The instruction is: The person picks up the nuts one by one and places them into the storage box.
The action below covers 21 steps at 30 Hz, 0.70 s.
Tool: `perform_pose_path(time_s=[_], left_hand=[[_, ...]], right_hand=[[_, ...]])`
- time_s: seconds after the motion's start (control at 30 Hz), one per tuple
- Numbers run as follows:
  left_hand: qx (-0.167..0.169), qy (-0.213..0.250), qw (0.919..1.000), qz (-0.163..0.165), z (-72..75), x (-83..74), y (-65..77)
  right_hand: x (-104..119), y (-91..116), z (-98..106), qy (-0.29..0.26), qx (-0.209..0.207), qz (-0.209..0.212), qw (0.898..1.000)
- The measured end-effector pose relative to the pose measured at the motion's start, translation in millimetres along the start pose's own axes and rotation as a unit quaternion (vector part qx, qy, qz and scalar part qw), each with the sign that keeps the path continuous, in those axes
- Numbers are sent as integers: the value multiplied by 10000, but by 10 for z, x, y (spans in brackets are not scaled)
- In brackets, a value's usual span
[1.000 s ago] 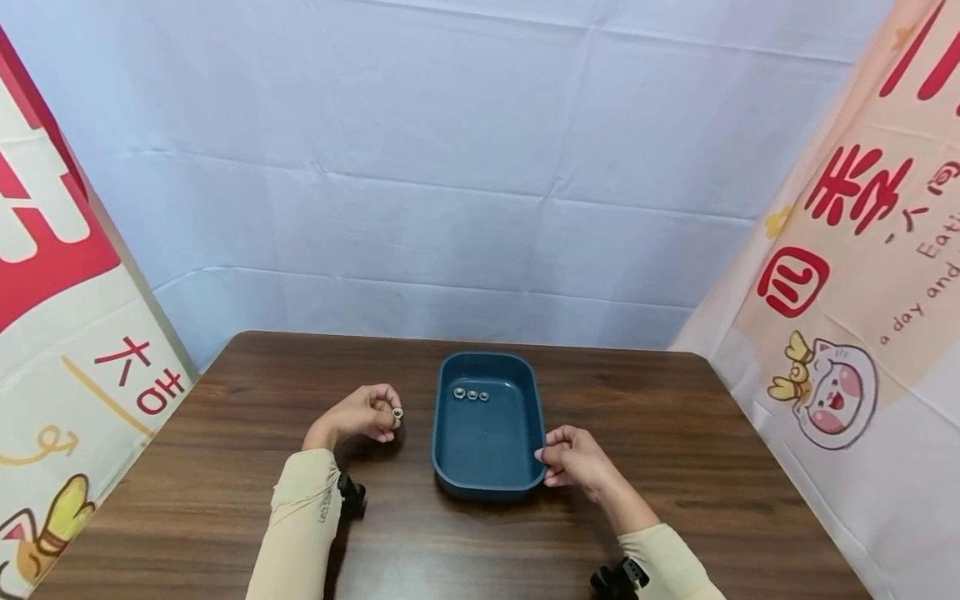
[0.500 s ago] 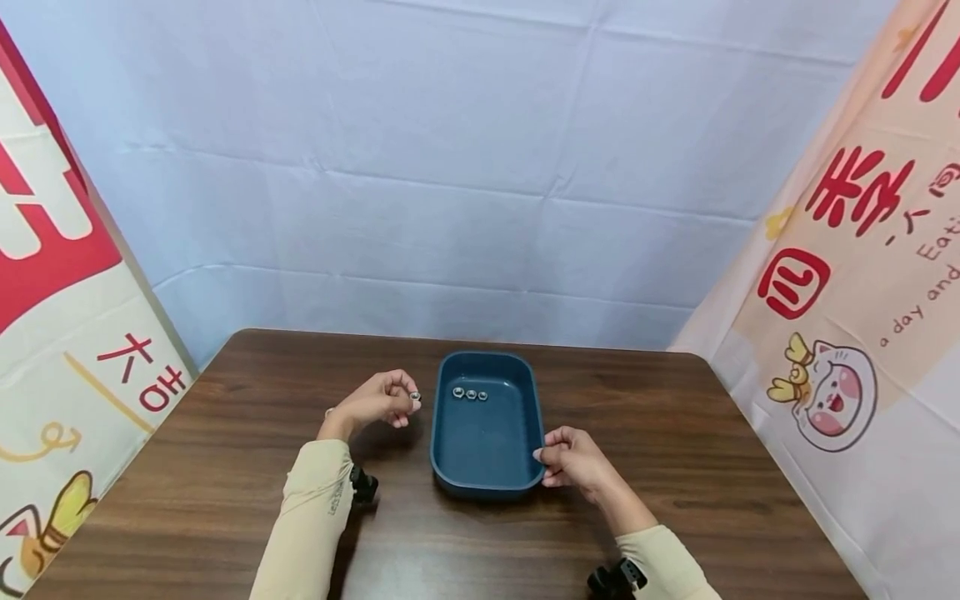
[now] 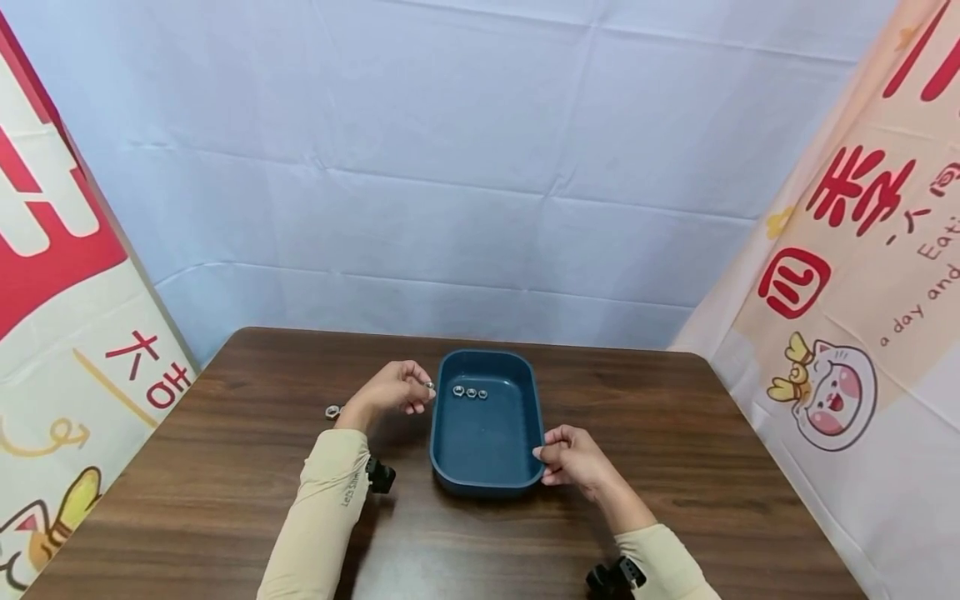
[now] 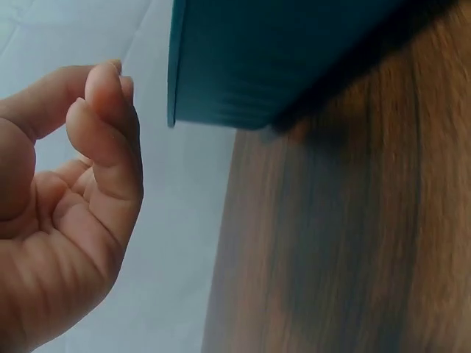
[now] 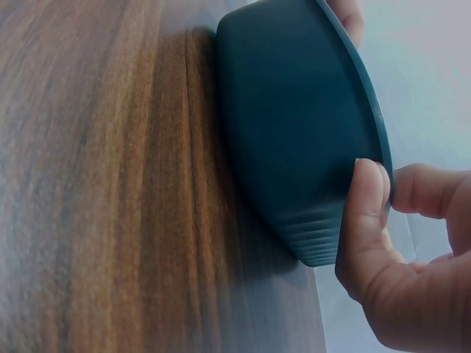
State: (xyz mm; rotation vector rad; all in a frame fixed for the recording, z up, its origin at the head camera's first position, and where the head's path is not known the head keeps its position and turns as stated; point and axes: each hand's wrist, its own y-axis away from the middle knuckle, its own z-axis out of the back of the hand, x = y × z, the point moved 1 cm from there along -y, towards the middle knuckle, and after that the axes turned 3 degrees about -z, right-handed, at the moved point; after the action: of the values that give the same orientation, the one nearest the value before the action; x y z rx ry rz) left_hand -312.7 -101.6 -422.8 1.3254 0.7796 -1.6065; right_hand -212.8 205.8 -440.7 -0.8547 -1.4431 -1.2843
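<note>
My left hand pinches a nut, the tray just beside its fingertips; my right hand pinches the rim, presumably for steadiness.

The tray is on the bench, three nuts inside toward its eleven o'clock. Outside it, another nut lies at nine, the left hand at ten, the right hand at four.

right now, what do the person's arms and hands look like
The left sleeve is pale beige with small dark lettering; the right sleeve is pale beige too. A blocky black device is on the left arm, another black device on the right. The left hand and right hand wear no gloves.
</note>
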Motion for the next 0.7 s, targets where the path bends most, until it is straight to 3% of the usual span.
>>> perform_pose_path(time_s=[0.37, 0.7], left_hand=[[99, 606, 9955, 728, -112, -235, -94], [145, 659, 9923, 1041, -211, -370, -179]], right_hand=[[3, 0, -1, -19, 25, -13, 10000], [-8, -2, -15, -85, -90, 3, 9999]])
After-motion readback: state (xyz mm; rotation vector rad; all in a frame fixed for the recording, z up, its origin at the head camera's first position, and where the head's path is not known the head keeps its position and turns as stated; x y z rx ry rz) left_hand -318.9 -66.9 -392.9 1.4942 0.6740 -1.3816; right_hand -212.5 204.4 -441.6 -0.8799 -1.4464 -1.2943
